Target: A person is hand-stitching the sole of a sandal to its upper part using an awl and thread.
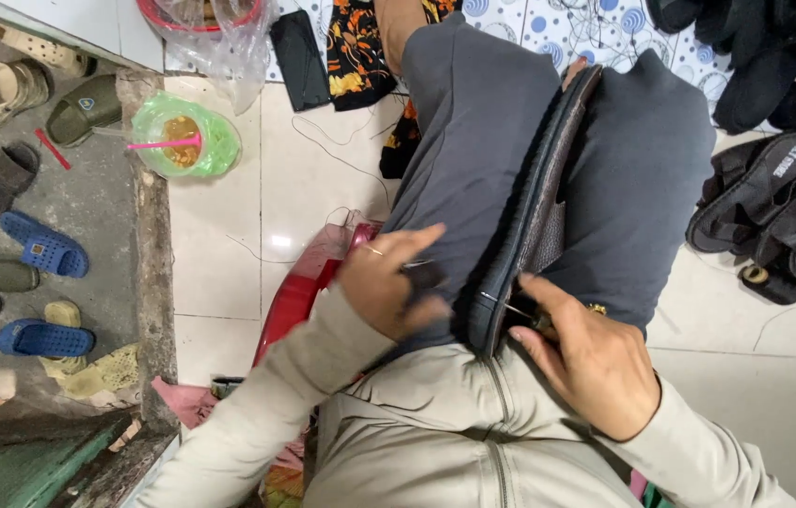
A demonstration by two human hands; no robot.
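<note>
A dark leather shoe (536,212) stands on edge, clamped between my knees in grey trousers (473,122). My right hand (591,362) pinches a thin metal needle or awl (509,307) against the shoe's sole edge near my lap. My left hand (389,287) rests on my left thigh beside the shoe, fingers curled around a thin thread or needle; a ring shows on one finger. What the left fingers pinch is too small to tell clearly.
A red plastic stool (299,287) sits under me. Black sandals (774,216) lie at right on the tiled floor. A drink cup in a green bag (183,139) stands at left. Several slippers (40,249) lie on the concrete at far left. A black phone (300,58) lies ahead.
</note>
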